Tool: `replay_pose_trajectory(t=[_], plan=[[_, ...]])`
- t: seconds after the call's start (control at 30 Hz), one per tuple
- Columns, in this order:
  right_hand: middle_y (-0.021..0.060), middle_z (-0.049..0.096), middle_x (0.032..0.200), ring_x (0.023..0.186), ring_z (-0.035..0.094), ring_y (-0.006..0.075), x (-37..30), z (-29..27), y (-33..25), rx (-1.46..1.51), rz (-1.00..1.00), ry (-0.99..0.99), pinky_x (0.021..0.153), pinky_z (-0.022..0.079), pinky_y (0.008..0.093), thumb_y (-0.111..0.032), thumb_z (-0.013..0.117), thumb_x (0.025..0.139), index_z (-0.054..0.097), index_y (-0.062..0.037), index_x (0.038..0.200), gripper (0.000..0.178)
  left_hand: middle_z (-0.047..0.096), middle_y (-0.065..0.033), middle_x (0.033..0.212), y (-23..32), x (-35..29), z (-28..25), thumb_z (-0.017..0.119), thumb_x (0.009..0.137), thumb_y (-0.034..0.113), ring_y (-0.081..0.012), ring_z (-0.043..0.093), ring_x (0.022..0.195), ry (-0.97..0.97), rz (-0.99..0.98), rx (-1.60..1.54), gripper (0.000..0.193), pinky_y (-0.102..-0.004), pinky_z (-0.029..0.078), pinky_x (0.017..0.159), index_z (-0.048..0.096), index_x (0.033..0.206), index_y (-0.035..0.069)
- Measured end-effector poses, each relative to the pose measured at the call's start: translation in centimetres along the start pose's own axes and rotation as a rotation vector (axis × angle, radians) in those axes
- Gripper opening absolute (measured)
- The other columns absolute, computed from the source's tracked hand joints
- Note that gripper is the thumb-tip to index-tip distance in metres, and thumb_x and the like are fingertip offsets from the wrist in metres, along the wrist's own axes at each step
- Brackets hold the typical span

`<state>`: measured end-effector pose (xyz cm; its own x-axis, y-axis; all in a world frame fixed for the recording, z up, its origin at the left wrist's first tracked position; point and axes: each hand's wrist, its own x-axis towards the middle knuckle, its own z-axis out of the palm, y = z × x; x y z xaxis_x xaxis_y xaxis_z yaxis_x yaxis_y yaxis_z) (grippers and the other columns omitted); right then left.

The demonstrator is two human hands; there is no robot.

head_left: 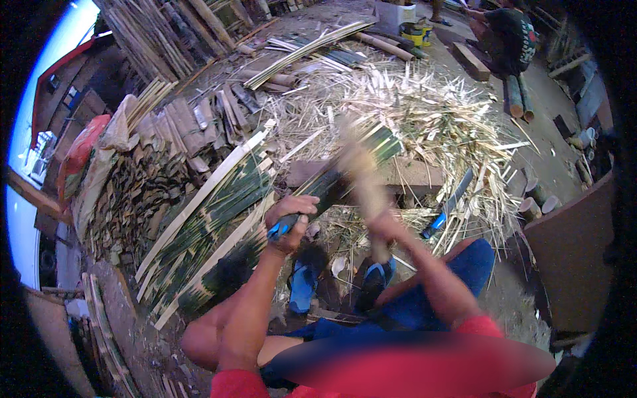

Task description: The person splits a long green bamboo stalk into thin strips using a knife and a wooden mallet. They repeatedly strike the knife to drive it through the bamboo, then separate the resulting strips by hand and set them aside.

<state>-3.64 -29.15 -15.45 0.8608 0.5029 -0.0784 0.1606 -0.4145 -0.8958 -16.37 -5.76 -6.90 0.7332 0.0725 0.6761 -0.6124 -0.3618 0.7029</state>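
My left hand [290, 222] is closed around the blue handle of a big knife [281, 227]. Its dark blade slants up and away to the right, against a green bamboo piece [383, 141] that lies over a low wooden beam [421, 174]. My right hand [386, 229] grips a wooden mallet [363, 176], smeared by motion. The mallet's head is over the far part of the blade, and whether they touch I cannot tell. A second knife [453, 199] with a blue handle lies to the right, on the shavings.
Split green bamboo strips [229, 205] lie to my left, beside stacked brown pieces [136, 192]. Pale shavings [424, 109] heap beyond the beam. My feet in blue slippers [301, 286] are below my hands. Another person [511, 40] sits at the far right, near bamboo poles [515, 98].
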Motion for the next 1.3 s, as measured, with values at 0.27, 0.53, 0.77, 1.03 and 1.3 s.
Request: replay_pose_trajectory(t=[0.27, 0.53, 0.77, 1.03, 1.3], plan=[[0.0205, 0.056, 0.135, 0.118, 0.058, 0.0313, -1.0, 8.7, 5.5, 0.291, 0.048, -0.384, 0.096, 0.05, 0.0431, -0.033, 0.086, 0.068, 0.032, -0.0025, 0.15, 0.103, 0.06, -0.0039, 0.074, -0.8, 6.1, -5.4, 0.07, 0.083, 0.008, -0.0191, 0.059, 0.065, 0.428, -0.408, -0.04, 0.024, -0.0355, 0.052, 0.067, 0.062, 0.105, 0.005], [0.0135, 0.064, 0.098, 0.084, 0.065, 0.0229, 5.9, -6.0, -2.7, 0.694, 0.165, 0.366, 0.07, 0.056, 0.0406, -0.031, 0.071, 0.089, 0.048, -0.0004, 0.129, 0.055, 0.042, 0.0023, 0.063, -9.0, 1.8, -19.6, 0.063, 0.088, 0.012, -0.013, 0.045, 0.053, 0.764, -0.401, -0.607, 0.021, -0.0338, 0.043, 0.057, 0.056, 0.107, 0.005], [0.0212, 0.059, 0.129, 0.116, 0.058, 0.0284, -0.8, 20.1, -4.9, 0.103, 0.205, -0.667, 0.101, 0.046, 0.041, -0.038, 0.081, 0.073, 0.044, 0.0015, 0.141, 0.087, 0.056, 0.0029, 0.069, -6.9, 1.9, -15.7, 0.07, 0.086, 0.012, -0.0099, 0.053, 0.06, 0.472, -0.508, -0.04, 0.016, -0.03, 0.046, 0.059, 0.064, 0.099, 0.004], [0.027, 0.057, 0.131, 0.115, 0.06, 0.0364, -1.7, 16.4, -1.7, 0.077, 0.253, -0.428, 0.097, 0.05, 0.0429, -0.045, 0.087, 0.067, 0.036, 0.0063, 0.143, 0.105, 0.063, -0.0002, 0.075, -2.6, 3.3, -15.8, 0.069, 0.089, 0.01, -0.0091, 0.055, 0.065, 1.093, -0.386, 0.709, 0.006, -0.0276, 0.045, 0.061, 0.067, 0.092, 0.005], [0.0185, 0.06, 0.118, 0.101, 0.062, 0.0262, -6.0, -3.4, -0.1, 0.249, 0.155, 0.099, 0.087, 0.053, 0.0385, -0.022, 0.082, 0.076, 0.031, -0.0025, 0.146, 0.088, 0.061, 0.0024, 0.091, 0.3, 12.5, 1.7, 0.069, 0.082, -0.001, -0.0062, 0.054, 0.078, 0.081, -0.086, 0.015, 0.03, -0.0244, 0.046, 0.067, 0.067, 0.11, 0.01]])
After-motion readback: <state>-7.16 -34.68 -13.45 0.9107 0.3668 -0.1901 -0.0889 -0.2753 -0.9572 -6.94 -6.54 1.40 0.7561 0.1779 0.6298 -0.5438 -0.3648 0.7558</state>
